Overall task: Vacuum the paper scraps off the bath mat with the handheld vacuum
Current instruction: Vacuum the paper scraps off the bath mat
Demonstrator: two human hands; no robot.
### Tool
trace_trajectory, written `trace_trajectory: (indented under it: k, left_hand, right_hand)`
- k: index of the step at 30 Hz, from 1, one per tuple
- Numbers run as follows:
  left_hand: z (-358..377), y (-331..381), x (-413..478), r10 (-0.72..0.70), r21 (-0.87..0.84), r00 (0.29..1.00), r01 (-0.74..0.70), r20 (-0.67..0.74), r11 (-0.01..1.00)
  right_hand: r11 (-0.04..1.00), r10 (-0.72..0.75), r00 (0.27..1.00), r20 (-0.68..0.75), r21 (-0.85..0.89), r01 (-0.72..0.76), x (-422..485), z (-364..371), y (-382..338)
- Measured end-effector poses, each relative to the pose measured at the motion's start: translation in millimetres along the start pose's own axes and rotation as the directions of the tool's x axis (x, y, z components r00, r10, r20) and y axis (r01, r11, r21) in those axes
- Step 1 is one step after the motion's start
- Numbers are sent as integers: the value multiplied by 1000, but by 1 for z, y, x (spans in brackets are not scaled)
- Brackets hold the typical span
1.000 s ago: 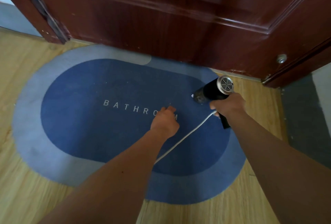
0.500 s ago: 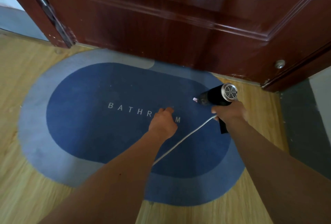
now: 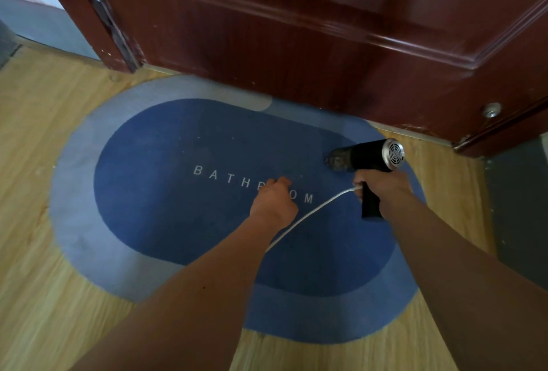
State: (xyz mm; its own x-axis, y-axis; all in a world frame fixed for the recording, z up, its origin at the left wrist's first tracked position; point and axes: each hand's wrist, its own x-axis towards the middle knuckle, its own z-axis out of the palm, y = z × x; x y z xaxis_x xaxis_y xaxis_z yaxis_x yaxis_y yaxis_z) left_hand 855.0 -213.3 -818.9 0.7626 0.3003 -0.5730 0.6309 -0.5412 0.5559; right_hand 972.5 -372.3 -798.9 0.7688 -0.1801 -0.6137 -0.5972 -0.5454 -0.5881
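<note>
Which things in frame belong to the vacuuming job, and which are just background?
Job:
- handheld vacuum, nozzle down at the mat
- right hand, gripping its handle
- white cord
- bath mat
- left hand, on the mat's lettering

Background:
- door
- metal knob low on the door
- wooden floor
- grey floor strip at right

1 bath mat, 1 handheld vacuum, 1 left hand, 1 right hand, perhaps 2 scraps.

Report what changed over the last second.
The left hand slid slightly left along the lettering on the bath mat. The pale scrap at the nozzle of the handheld vacuum half a second ago no longer shows. The right hand still grips its handle.
</note>
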Motion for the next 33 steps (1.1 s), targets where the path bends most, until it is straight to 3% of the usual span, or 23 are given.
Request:
trace_trajectory:
  k: [10, 33]
  left_hand:
    - [-7, -5, 0, 11, 11, 999, -11, -38, 1000]
    - [-72, -83, 1, -56, 36, 972, 66, -226, 997]
  right_hand:
    - [919, -191, 976, 107, -329, 216, -39, 24, -5]
    - [878, -264, 951, 162, -368, 306, -62, 112, -66]
